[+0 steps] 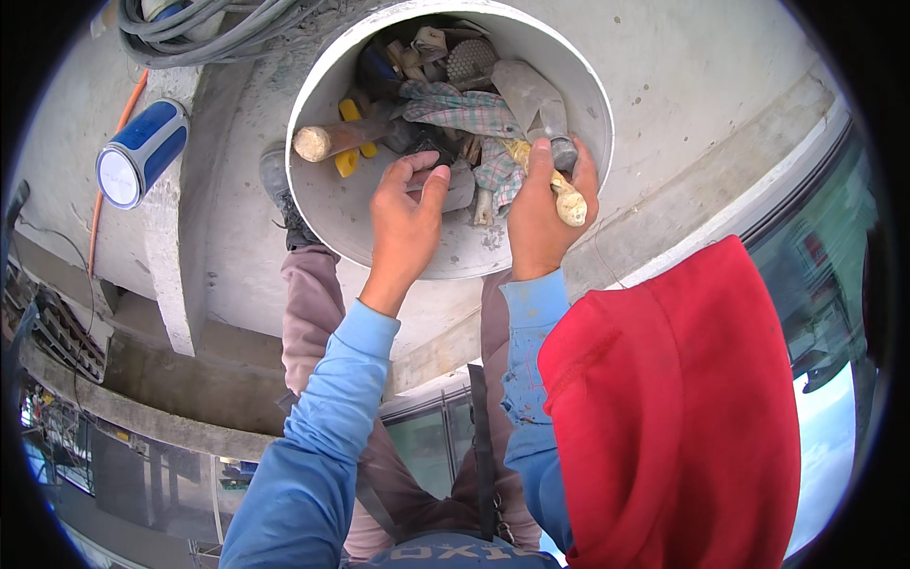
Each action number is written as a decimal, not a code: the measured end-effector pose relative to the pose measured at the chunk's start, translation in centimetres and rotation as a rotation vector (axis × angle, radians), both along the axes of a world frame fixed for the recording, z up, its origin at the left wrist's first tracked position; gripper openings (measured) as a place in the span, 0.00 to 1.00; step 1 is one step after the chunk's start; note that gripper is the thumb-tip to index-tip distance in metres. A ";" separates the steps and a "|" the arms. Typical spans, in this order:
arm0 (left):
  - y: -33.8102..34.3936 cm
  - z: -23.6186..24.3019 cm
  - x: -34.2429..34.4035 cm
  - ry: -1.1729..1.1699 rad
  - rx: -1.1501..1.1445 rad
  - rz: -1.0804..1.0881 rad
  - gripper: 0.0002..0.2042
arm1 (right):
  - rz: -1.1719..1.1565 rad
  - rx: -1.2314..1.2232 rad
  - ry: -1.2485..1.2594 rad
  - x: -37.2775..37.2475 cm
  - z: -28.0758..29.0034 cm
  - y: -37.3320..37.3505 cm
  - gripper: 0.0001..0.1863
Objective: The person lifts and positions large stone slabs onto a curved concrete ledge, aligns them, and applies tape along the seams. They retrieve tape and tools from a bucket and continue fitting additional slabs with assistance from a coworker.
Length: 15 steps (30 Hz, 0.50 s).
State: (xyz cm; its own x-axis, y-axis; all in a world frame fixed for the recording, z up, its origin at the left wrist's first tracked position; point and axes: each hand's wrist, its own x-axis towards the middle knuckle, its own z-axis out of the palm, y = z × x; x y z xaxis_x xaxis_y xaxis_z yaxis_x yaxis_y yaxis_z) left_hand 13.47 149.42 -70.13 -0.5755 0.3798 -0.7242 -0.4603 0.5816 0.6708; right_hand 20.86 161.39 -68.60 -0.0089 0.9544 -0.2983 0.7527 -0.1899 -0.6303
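Note:
A round, pale bucket (379, 248) full of tools and rags stands in front of me. My right hand (550, 211) grips a yellowish, handle-like piece with a rounded end (571, 205) at the bucket's near right; its exact kind cannot be made out. My left hand (409, 213) is over the near rim, thumb and fingers apart, beside a grey flat piece (460, 191). Beyond my right hand lies a grey blade-like tool (527, 93). A checked rag (460, 109) crosses the middle. On the left are a wooden handle (327, 141) and a yellow piece (348, 161).
A blue and white can (144, 154) lies left of the bucket, near an orange cord (99, 223). Coiled grey hose (204, 38) lies at the far left. Red fabric (673, 398) covers the lower right. Concrete edges (175, 284) and window glass surround the spot.

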 end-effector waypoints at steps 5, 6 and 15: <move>0.4 0.0 -0.1 -0.018 -0.058 -0.041 0.18 | -0.402 -0.276 0.223 -3.2 1.6 0.4 0.29; 0.5 0.1 -0.1 -0.029 -0.072 -0.048 0.19 | -0.497 -0.363 0.281 -4.1 2.6 0.7 0.32; 0.9 -0.2 1.8 0.004 0.062 -0.161 0.21 | -1.050 -0.773 0.634 -2.8 5.0 -1.7 0.49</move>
